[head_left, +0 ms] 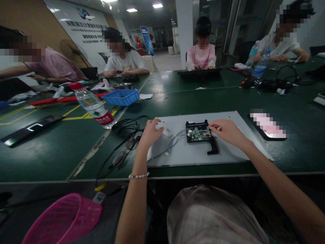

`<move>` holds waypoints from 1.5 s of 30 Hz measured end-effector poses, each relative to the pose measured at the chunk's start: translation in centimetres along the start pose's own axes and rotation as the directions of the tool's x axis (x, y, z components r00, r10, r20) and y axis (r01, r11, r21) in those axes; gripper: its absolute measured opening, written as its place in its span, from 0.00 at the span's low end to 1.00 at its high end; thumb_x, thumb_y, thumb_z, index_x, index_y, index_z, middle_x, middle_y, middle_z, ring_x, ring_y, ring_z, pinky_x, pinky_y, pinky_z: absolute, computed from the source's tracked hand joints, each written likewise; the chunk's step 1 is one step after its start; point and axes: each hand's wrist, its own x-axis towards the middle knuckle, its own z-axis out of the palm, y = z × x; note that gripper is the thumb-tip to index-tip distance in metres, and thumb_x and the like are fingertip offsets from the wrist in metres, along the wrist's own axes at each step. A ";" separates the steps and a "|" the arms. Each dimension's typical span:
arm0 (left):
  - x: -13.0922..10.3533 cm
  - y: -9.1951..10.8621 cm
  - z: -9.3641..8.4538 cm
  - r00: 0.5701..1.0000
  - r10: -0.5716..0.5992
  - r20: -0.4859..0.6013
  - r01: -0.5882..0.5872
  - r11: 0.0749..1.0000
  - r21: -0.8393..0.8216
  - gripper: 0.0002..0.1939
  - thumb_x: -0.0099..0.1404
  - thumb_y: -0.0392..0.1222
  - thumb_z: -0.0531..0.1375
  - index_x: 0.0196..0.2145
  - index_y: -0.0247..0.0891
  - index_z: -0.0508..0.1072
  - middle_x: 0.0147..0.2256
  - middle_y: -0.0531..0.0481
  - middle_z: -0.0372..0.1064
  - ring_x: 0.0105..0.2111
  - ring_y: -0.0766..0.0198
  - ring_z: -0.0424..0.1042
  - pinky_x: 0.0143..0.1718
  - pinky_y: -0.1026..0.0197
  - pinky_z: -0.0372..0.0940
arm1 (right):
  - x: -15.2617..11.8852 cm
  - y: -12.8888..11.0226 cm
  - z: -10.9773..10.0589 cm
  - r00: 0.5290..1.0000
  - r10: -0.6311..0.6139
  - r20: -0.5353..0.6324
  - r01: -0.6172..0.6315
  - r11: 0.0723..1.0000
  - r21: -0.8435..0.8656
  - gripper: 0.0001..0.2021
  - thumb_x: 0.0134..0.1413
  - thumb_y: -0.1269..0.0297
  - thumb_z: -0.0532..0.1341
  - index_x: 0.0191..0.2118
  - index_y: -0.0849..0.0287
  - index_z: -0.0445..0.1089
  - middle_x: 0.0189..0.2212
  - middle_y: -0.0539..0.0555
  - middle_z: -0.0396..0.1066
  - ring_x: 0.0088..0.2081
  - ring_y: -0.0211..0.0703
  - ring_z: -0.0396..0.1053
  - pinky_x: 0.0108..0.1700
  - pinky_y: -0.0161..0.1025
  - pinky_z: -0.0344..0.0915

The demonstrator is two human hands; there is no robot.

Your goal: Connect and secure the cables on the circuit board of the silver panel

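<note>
A flat, light-grey panel [175,154] lies at the table's near edge. On it rests a green circuit board [199,134] in a black bracket [214,147], with thin grey-blue wires [172,144] running off to the left. My right hand [225,131] is at the board's upper right corner, thumb and fingertips pinched together; what is between them is too small to make out. Over the panel's left edge hovers my left hand [152,132], fingers bent, thumb apart from them, nothing visible in it. A small whitish piece [167,133] lies just right of it.
Left of the panel are black cables [127,125], glasses [122,154], a red-capped water bottle [96,108] and a blue tray [122,97]. A phone [269,125] lies to the right. Below the edge hangs a pink basket [78,217]. Several people sit around the table.
</note>
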 end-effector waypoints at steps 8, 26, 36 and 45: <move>0.0 -0.2 -0.1 0.996 -0.029 0.084 0.015 0.987 0.163 0.13 0.59 0.37 0.55 0.41 0.37 0.73 0.36 0.45 0.68 0.36 0.58 0.71 0.44 0.58 0.65 | 0.0 0.0 0.1 1.000 0.006 0.028 -0.005 1.000 -0.030 0.11 0.58 0.66 0.54 0.39 0.57 0.75 0.38 0.55 0.75 0.38 0.45 0.71 0.41 0.42 0.66; -0.6 2.9 -1.7 0.968 0.210 0.139 -0.142 0.911 -0.387 0.13 0.63 0.46 0.55 0.37 0.36 0.75 0.34 0.48 0.73 0.30 0.65 0.68 0.32 0.64 0.63 | -0.1 -2.5 0.3 0.992 -0.125 0.018 0.123 0.991 0.051 0.12 0.61 0.65 0.53 0.44 0.56 0.73 0.44 0.55 0.74 0.44 0.46 0.71 0.48 0.45 0.67; -0.9 3.0 -0.8 0.932 0.240 0.271 -0.201 0.965 -0.166 0.13 0.61 0.42 0.54 0.40 0.38 0.75 0.39 0.48 0.73 0.34 0.64 0.70 0.36 0.63 0.65 | 0.0 -9.0 3.8 0.867 -0.459 0.196 0.470 0.882 -0.015 0.20 0.63 0.63 0.52 0.57 0.64 0.64 0.57 0.62 0.66 0.57 0.49 0.63 0.60 0.48 0.59; -1.5 4.3 -0.9 0.875 0.346 0.338 -0.273 0.930 -0.246 0.09 0.62 0.42 0.55 0.37 0.38 0.72 0.33 0.51 0.69 0.32 0.65 0.67 0.35 0.63 0.63 | -0.4 -9.8 6.1 0.840 -0.468 0.275 0.502 0.863 -0.061 0.19 0.62 0.57 0.55 0.53 0.65 0.67 0.53 0.65 0.69 0.55 0.51 0.65 0.60 0.49 0.58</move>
